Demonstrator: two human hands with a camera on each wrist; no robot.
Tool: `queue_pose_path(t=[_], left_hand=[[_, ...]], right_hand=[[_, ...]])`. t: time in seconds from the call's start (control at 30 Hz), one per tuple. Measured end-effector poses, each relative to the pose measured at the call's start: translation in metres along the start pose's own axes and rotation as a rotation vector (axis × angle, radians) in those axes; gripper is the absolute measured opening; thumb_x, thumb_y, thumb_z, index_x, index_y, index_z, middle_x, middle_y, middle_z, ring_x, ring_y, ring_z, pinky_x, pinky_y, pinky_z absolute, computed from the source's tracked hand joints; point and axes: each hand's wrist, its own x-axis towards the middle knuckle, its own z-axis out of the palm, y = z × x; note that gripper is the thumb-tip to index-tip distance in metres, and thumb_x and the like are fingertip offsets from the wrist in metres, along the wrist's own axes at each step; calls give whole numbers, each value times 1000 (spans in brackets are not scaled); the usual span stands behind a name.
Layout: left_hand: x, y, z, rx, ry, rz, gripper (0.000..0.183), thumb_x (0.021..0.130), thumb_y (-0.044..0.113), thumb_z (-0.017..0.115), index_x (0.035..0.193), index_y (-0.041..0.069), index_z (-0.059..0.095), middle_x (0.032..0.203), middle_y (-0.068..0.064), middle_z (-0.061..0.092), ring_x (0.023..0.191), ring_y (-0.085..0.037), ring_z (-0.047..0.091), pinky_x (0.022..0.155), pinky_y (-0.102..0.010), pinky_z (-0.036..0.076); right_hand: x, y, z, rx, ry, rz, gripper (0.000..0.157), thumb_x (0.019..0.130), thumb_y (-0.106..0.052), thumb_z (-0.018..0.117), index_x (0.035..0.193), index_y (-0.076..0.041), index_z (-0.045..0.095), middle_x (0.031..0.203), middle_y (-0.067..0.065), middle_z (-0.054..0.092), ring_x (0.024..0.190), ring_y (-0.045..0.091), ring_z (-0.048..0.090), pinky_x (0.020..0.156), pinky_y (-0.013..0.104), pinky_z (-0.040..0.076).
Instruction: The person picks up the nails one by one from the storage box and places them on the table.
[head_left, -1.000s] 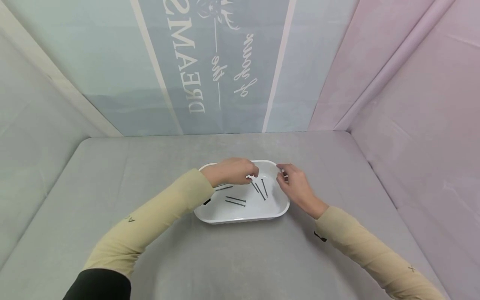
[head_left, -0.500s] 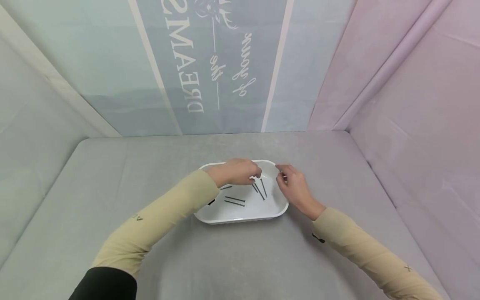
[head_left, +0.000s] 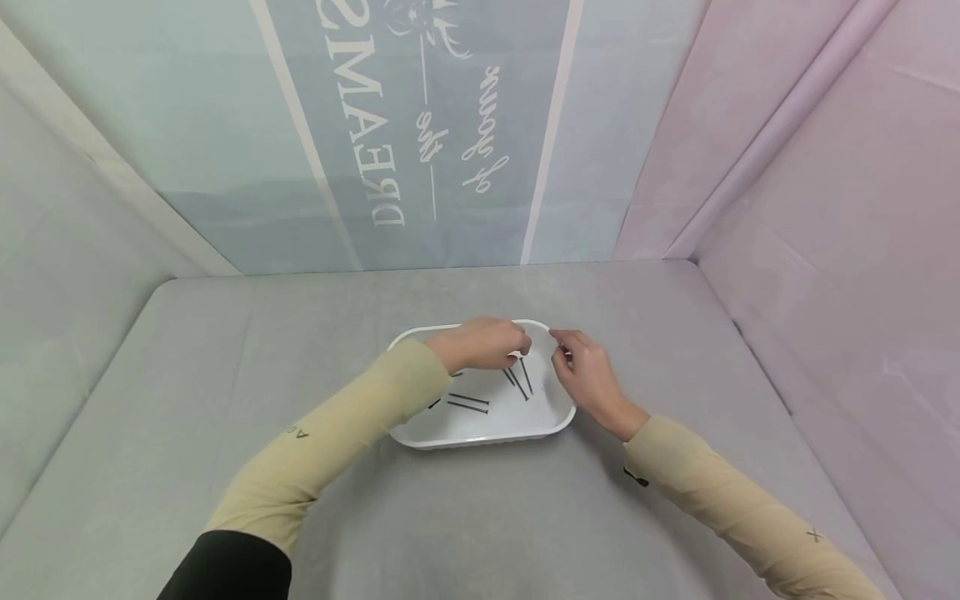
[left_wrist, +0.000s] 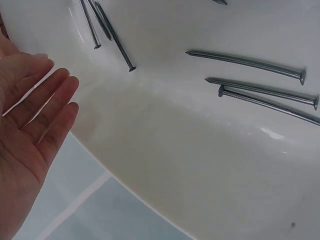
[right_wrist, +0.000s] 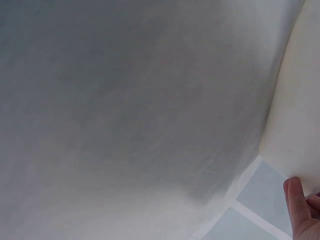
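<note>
A white oval tray holds several metal nails. My left hand hovers over its far side, fingers pointing down close to one group of nails. In the left wrist view those nails lie just beyond the loosely bent fingers of the left hand, and nothing shows in its grasp. Two nails lie side by side mid-tray; others at the left are partly hidden by my left forearm. My right hand holds the tray's right rim. In the right wrist view its fingers lie against the tray's outside.
Around the tray spreads a grey cloth-covered table. Behind stands a pale blue printed backdrop; a pink wall and a pale left wall enclose the sides.
Over the past second my left hand has slid slightly right across the tray, its sleeve covering more of the left nails. The right hand stays at the rim.
</note>
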Motion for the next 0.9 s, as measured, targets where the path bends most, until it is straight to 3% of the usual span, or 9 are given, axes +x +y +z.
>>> queue_pose_path(t=[0.37, 0.5, 0.9], left_hand=[[10, 1, 11, 73, 65, 82, 22, 86, 4, 56, 102, 11, 67, 96, 0, 61, 86, -11, 58, 72, -23, 47], [13, 3, 15, 69, 88, 107, 21, 85, 3, 57, 101, 9, 68, 95, -1, 61, 86, -11, 58, 74, -22, 47], [22, 5, 25, 96, 74, 152, 18, 85, 5, 60, 101, 11, 68, 95, 0, 61, 82, -10, 57, 74, -20, 46]], right_hand=[[-1, 1, 1, -1, 11, -12, 29, 84, 0, 47, 110, 5, 61, 101, 17, 62, 81, 22, 62, 62, 30, 53], [-1, 1, 1, 3, 11, -11, 30, 84, 1, 48, 111, 5, 60, 102, 17, 62, 80, 22, 61, 61, 30, 52], [-1, 3, 2, 14, 36, -33, 29, 84, 1, 48, 109, 5, 61, 101, 16, 62, 78, 21, 61, 60, 29, 52]])
